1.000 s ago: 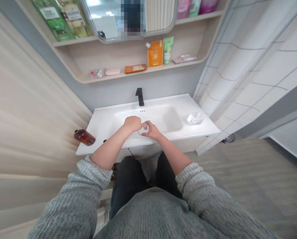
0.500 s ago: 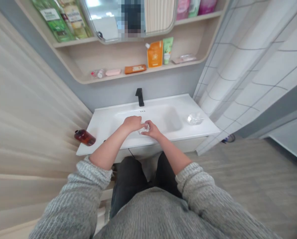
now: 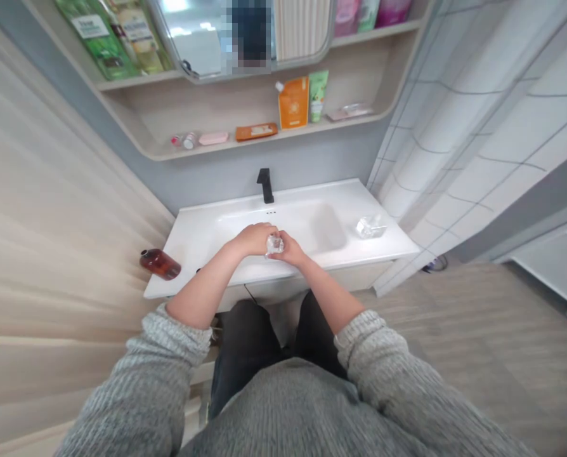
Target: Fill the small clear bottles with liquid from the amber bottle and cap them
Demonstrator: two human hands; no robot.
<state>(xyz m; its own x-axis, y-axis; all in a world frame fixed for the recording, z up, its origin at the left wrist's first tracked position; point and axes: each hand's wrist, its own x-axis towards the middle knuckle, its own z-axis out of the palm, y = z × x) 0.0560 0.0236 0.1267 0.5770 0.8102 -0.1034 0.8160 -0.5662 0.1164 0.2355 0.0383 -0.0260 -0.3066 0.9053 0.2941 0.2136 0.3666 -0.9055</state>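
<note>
Over the front of the white sink [image 3: 307, 212], my left hand [image 3: 254, 240] and my right hand [image 3: 290, 249] meet around a small clear container [image 3: 274, 244]. It looks like glass or clear plastic; its exact kind I cannot make out. The fingers of my right hand are closed on its right side. My left hand curls against the left and far side, its fingertips partly hidden. A second clear, shiny object [image 3: 371, 226] rests on the right side of the countertop. On the left end lies a brown bottle [image 3: 162, 263], tipped on its side, with no cap visible.
A black faucet [image 3: 265, 185] stands behind the basin. Above, a shelf [image 3: 202, 149] carries an orange pouch [image 3: 293, 103], a green tube [image 3: 318, 95], an orange pack [image 3: 256, 131] and a pink bar [image 3: 214, 138]. Curtains [image 3: 65, 209] hang at the left.
My left hand has shifted its grip, its fingers now further behind the clear container. The container has turned, and more of its near face shows. The view has moved slightly.
</note>
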